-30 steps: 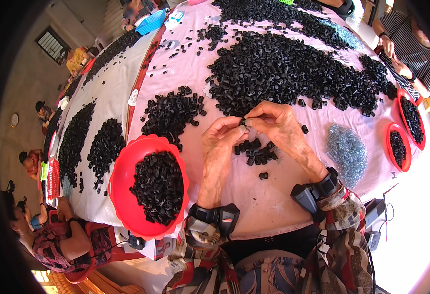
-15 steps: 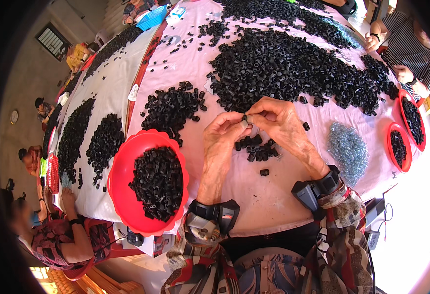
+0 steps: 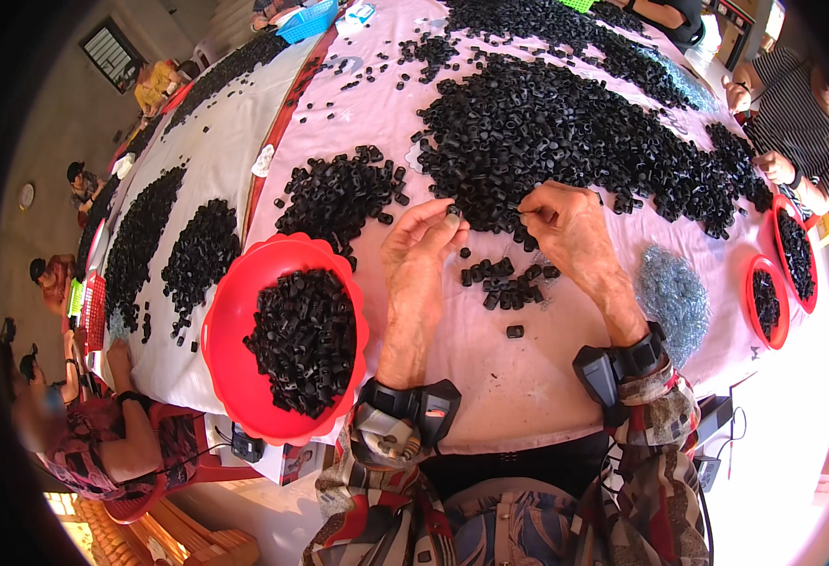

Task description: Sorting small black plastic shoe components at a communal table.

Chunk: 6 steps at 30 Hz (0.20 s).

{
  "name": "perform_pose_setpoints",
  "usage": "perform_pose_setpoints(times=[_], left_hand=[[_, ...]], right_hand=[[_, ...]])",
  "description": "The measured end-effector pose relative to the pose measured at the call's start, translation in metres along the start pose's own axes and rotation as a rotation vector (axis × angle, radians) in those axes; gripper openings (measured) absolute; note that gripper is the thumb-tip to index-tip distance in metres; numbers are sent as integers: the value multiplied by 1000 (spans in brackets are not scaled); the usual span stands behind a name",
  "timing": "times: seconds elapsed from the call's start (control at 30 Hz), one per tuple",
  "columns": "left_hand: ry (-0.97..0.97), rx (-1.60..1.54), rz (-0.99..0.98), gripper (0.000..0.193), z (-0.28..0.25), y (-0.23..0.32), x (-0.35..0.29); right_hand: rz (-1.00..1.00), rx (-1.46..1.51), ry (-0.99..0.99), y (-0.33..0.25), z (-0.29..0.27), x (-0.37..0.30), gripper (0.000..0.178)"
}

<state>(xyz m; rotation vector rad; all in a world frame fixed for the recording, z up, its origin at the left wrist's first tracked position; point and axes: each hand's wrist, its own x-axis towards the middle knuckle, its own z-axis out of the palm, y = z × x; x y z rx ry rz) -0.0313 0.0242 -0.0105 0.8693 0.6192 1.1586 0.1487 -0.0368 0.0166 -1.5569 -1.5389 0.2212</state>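
Observation:
My left hand [image 3: 421,247] pinches a small black plastic part [image 3: 452,216] between thumb and fingertips above the pink table cover [image 3: 527,368]. My right hand [image 3: 570,226] is a short way to its right, fingers pinched at the edge of the big heap of black parts [image 3: 565,123]; what it holds is too small to tell. A small cluster of black parts [image 3: 509,283] lies below and between both hands, with one loose part [image 3: 515,331] nearer me. A red bowl [image 3: 230,321] filled with black parts sits left of my left forearm.
A pile of small silvery metal pieces [image 3: 671,297] lies right of my right wrist. Two red bowls [image 3: 784,274] stand at the right edge near a seated person in stripes [image 3: 796,141]. More black heaps [image 3: 339,193] cover the table; other people sit along the left side.
My hands have drawn slightly apart; they were touching over one part, and now the left holds the black part alone while the right sits at the heap's edge.

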Motion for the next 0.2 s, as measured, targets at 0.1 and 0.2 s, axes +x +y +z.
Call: perform_pose_setpoints(times=[0.1,0.2], left_hand=[[26,-29,16,19,-2,4,1],[0,-6,15,17,-6,3,2]], right_hand=[[-12,129,-73,-7,4,-2,9],[-176,98,-158,-13,20,-3,11]])
